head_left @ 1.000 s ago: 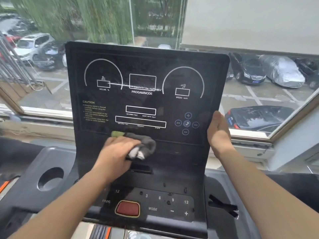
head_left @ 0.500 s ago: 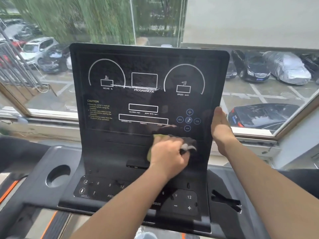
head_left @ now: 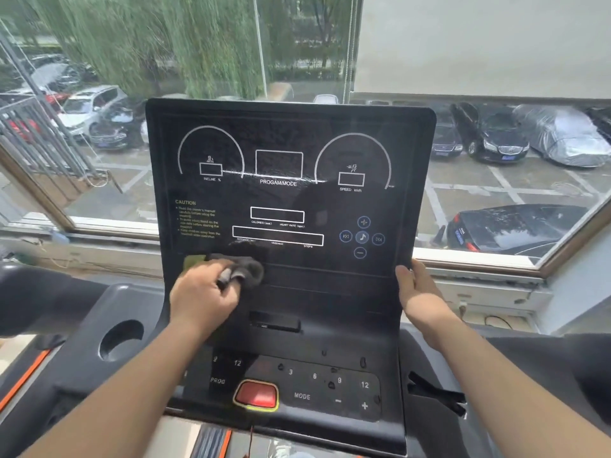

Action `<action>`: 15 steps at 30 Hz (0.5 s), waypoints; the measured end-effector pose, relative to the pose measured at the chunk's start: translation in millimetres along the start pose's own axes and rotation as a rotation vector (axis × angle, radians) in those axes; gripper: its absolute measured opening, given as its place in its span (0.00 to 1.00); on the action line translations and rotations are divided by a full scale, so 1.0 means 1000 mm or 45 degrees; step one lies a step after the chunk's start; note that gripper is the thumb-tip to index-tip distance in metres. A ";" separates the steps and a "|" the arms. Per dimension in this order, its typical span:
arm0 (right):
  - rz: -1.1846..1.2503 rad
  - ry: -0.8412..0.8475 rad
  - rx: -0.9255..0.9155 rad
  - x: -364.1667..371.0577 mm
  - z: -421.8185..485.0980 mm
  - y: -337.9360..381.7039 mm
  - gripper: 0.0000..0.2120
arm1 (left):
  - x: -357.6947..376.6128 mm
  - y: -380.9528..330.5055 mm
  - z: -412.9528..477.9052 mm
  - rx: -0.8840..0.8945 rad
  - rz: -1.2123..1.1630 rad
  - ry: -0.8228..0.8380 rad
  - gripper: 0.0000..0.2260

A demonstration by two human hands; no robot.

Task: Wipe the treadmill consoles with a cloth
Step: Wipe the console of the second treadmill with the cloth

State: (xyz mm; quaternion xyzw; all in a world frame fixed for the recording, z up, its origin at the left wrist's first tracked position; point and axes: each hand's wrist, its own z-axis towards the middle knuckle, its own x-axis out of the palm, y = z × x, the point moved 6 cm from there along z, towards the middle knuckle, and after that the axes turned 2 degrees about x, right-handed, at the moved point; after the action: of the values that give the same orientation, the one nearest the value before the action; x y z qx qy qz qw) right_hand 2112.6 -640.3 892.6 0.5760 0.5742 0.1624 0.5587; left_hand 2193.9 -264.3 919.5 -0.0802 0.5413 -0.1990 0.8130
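The black treadmill console (head_left: 291,200) (upright panel, printed dials) bears a bunched grey-green cloth (head_left: 244,267) at its lower left.

Head view, single wide-angle camera: worn on the person's head, facing forward and down, close to the treadmill console (head_left: 291,226) filling frame centre. Window (head_left: 496,176) across upper frame; both forearms enter from lower corners.
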 end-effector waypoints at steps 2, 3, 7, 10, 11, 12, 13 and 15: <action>-0.019 -0.034 -0.005 0.000 0.001 0.000 0.27 | 0.003 0.000 0.001 -0.129 -0.026 -0.009 0.20; -0.034 -0.046 -0.009 0.001 0.002 -0.001 0.27 | 0.006 -0.007 0.000 -0.181 -0.030 -0.022 0.19; -0.032 -0.072 -0.019 0.003 0.003 -0.004 0.27 | 0.023 -0.075 -0.019 -0.081 -0.096 -0.028 0.16; 0.016 -0.060 -0.037 0.002 0.001 -0.007 0.26 | 0.045 -0.153 -0.034 0.154 -0.127 0.047 0.13; 0.042 -0.057 -0.039 0.000 0.001 -0.007 0.26 | 0.052 -0.178 -0.037 0.213 -0.124 0.102 0.12; 0.070 -0.059 -0.043 -0.001 0.001 -0.008 0.26 | 0.058 -0.197 -0.040 0.265 -0.115 0.149 0.11; 0.089 -0.061 -0.052 -0.002 0.001 -0.008 0.25 | 0.063 -0.209 -0.041 0.306 -0.105 0.192 0.11; 0.104 -0.061 -0.059 -0.004 0.001 -0.007 0.24 | 0.067 -0.213 -0.040 0.404 -0.106 0.234 0.11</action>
State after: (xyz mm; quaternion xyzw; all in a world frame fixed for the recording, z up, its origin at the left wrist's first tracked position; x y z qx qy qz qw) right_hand 2108.7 -645.7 888.0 0.5895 0.5330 0.1845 0.5783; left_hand 2129.2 -481.6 920.7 0.0453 0.5712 -0.3220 0.7537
